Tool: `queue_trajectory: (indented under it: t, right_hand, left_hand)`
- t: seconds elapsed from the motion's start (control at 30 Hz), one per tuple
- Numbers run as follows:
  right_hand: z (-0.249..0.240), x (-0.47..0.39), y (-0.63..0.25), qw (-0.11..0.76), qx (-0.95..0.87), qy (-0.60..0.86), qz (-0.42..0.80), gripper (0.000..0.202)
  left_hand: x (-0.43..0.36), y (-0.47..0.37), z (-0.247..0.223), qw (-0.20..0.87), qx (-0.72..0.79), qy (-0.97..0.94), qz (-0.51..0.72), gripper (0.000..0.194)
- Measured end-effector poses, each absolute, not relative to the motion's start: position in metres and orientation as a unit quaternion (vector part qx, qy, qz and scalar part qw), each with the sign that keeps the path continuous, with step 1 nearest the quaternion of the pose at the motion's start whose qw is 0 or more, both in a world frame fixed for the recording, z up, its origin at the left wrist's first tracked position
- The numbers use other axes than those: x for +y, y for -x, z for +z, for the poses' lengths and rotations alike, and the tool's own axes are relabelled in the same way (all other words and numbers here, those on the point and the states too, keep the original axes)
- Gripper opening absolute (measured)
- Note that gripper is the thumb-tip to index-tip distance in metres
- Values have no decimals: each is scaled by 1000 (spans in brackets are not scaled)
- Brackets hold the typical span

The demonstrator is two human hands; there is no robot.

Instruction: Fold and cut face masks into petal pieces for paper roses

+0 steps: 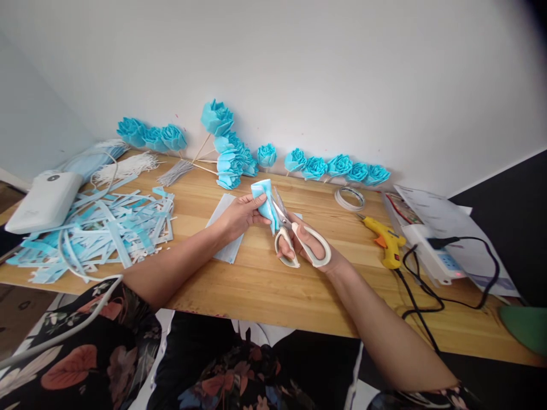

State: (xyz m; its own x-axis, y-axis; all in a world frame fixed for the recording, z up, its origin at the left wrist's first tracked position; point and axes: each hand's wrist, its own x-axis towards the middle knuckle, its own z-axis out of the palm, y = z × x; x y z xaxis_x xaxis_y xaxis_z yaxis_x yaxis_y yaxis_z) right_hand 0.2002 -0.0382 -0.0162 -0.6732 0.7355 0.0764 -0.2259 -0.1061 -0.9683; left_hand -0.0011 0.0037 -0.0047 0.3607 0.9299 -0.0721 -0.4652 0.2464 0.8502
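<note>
Bright blue fabric point(261, 189), folded, layered, pinched in left grip point(247, 212), right grip point(308, 239) closed round scissors point(284, 221)

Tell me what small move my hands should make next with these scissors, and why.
I'd probably squeeze the scissors gently for one small snip: the left hand pinches the folded blue cloth, and the right hand holds the scissors with their handles apart, right by the cloth's edge.
</note>
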Motion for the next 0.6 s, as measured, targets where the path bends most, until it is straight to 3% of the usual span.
queue_trajectory:
  t: [0.6]
  right_hand:
    - [-9,-39,-198,361,-572,243,695,61]
  left_hand:
    - [2,0,-6,740,301,-415,436,35]
